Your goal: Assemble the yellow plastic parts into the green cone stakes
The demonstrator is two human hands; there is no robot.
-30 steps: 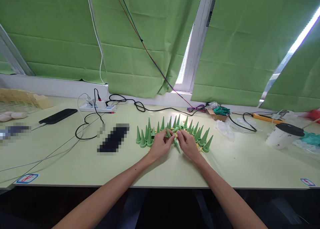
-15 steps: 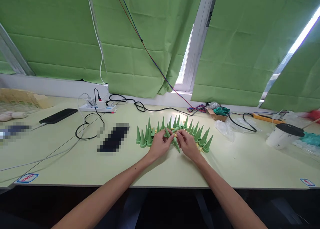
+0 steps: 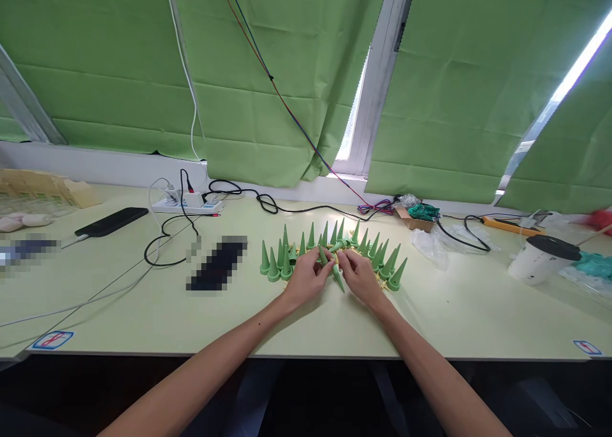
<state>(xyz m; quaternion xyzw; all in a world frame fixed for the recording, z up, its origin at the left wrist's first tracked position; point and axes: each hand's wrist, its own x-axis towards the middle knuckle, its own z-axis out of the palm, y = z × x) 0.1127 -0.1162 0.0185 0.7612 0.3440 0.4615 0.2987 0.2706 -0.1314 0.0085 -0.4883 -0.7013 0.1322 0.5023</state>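
Note:
Several green cones stand upright in an arc on the pale table, left, right and behind my hands, with small yellow pieces among them. My left hand is closed, pinching a green cone between thumb and fingers. Another green cone lies slanted between my hands, its tip toward me. My right hand is closed beside it, with fingertips pressed together; what they hold is too small to make out. Behind the hands, a green cone lies tilted.
A dark blurred-out object lies left of the cones. Further left are a power strip, cables and a black device. A small box, plastic bags and a lidded cup stand right. The table's front edge is nearest me.
Both hands remain almost in place. The fingers of my right hand have shifted slightly, and the cone in my left hand has turned a little.

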